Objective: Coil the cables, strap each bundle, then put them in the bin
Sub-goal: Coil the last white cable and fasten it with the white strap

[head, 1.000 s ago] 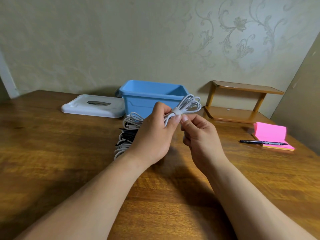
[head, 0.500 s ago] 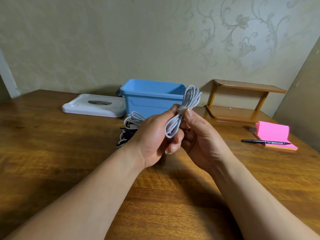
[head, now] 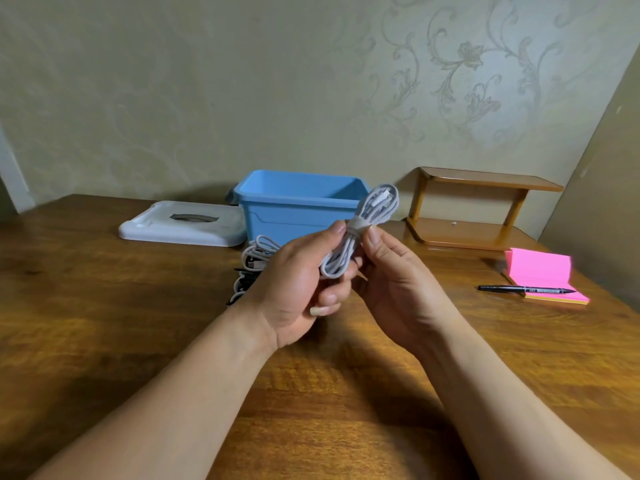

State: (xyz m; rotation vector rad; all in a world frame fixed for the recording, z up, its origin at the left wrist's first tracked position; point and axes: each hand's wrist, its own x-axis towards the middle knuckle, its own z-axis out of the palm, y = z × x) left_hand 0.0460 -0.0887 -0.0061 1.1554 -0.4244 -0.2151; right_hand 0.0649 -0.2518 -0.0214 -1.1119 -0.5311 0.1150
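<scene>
Head view, looking down across a wooden counter (head: 104, 341) that is carrying everything. At its far side a small wooden shelf (head: 478, 209) is standing on the right, and a blue bin (head: 277, 209) is sitting open near the middle, with its white lid (head: 180, 225) lying flat just to its left. Two bare forearms are reaching in from below. The left hand (head: 294, 289) is gripping the lower loops of a white cable bundle (head: 346, 258), its fingers (head: 334, 230) curling round them. The right hand (head: 398, 289) is pinching the same bundle from the other side, thumb pressing beside the pale strap (head: 356, 226) that is circling its middle. The bundle is being held tilted in the air, its top loops showing in front of the bin's near right corner, not inside it. A pink notepad (head: 540, 275) is lying at the right with a black pen (head: 519, 289) across its near edge. A pile of cables (head: 254, 261), white and black, is lying just in front of the bin, partly hidden behind the left hand. The strapping of this bundle seems to be finishing. The next move is likely calling for one hand to let go while the other is lifting the bundle over the bin's rim.
</scene>
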